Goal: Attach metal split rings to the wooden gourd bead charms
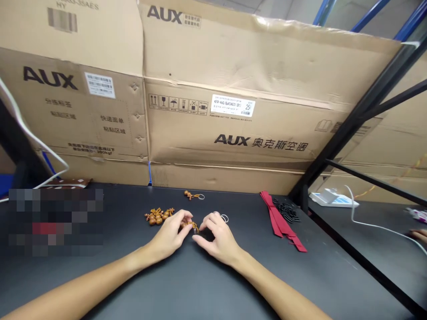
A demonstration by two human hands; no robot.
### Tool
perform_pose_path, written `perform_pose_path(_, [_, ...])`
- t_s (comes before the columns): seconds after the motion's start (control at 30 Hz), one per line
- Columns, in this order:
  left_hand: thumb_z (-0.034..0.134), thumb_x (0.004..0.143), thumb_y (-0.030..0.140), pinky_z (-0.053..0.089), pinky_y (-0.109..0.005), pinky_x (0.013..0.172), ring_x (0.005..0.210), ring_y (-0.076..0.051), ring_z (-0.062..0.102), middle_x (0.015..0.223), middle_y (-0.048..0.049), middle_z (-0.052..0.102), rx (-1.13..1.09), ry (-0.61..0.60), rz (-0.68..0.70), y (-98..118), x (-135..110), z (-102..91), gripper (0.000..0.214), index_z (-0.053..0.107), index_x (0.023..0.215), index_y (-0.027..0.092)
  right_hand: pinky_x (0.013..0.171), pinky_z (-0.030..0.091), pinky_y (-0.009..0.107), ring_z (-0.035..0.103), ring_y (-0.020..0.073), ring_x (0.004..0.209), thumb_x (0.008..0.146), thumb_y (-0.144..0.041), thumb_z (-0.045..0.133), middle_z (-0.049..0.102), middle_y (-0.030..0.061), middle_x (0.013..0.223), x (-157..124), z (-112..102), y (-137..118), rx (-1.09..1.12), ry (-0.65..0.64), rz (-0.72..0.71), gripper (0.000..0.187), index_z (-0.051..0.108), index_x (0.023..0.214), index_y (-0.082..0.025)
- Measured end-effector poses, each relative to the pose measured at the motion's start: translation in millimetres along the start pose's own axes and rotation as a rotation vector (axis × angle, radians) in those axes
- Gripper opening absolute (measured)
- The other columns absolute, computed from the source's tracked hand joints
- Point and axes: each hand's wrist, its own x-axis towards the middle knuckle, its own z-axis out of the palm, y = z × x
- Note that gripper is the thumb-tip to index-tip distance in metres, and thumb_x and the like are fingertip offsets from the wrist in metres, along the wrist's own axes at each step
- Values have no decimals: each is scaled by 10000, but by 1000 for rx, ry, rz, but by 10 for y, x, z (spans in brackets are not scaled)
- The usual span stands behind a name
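Note:
My left hand (171,238) pinches a small wooden gourd charm (184,225) with an orange-brown cord, partly hidden by the fingers. A small metal ring (195,230) shows at the cord's end, between my two hands. My right hand (218,238) is curved beside it, thumb and fingertips apart, close to the cord; whether it touches is unclear. Left of my left hand lies a pile of similar gourd charms (157,216). Loose metal key rings (224,218) lie behind my right hand. Farther back rests one gourd charm with a ring attached (191,194).
Red ribbon strips (280,218) and a heap of black clips or buckles (288,211) lie to the right on the dark table (160,293). Large cardboard boxes (227,151) wall off the back. Black frame bars (353,129) stand at right. A blurred-out patch covers the left.

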Motion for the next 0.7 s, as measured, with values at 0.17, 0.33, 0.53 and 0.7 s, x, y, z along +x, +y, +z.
perform_pose_path(0.17, [498, 901, 276, 525, -315, 787, 836, -176, 643, 927, -46, 633, -131, -4, -69, 25, 16, -9, 124, 536, 973, 183, 726, 428, 332, 470, 193, 789, 759, -325, 701, 485, 32, 819, -13, 56, -40, -32, 44, 24, 204, 547, 769, -191])
perform_pose_path(0.33, [514, 899, 270, 529, -304, 791, 851, -175, 641, 934, -43, 635, -229, -19, -45, 37, 2, 3, 118, 553, 972, 186, 754, 436, 313, 490, 174, 811, 826, -261, 635, 464, 29, 835, -13, 80, -24, 69, 47, 75, 86, 590, 812, -190])
perform_pose_path(0.53, [513, 899, 255, 518, -312, 827, 876, -175, 622, 927, -46, 617, -366, -73, -50, 71, 9, -4, 104, 547, 961, 179, 759, 436, 312, 502, 169, 810, 850, -238, 603, 484, 27, 823, 3, 61, -45, 150, 20, 121, 77, 610, 791, -190])
perform_pose_path(0.7, [537, 885, 254, 506, -321, 862, 901, -171, 616, 921, -33, 601, -490, -97, -86, 81, 30, -12, 101, 535, 951, 178, 776, 433, 322, 498, 174, 826, 840, -200, 599, 502, 32, 839, 5, 44, -69, 155, -14, 143, 70, 624, 776, -188])
